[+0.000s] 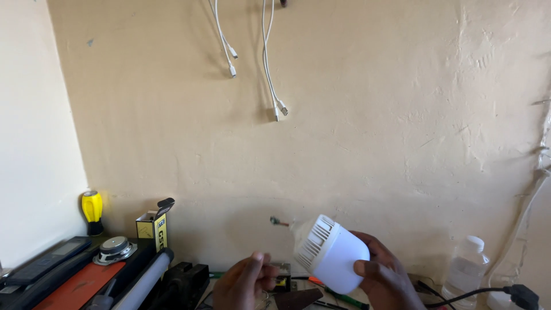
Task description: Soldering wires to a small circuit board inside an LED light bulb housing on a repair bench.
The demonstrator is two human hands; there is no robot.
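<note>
My right hand [383, 275] grips a large white lamp bulb housing [331, 254] with slotted vents near its base, held tilted at the bottom middle of the view. My left hand [247, 282] is just left of it, fingers pinched together; whether something small is between them I cannot tell. Below the hands lie a small electronic part [280, 278] and a dark tool [298, 298] on the bench.
White cables [270, 69] hang down the beige wall. At the left stand a yellow torch [92, 211], a small open box [155, 227], a round speaker driver [115, 250], a white tube [146, 281] and dark cases. A clear plastic bottle [466, 265] and black cable [488, 294] are at right.
</note>
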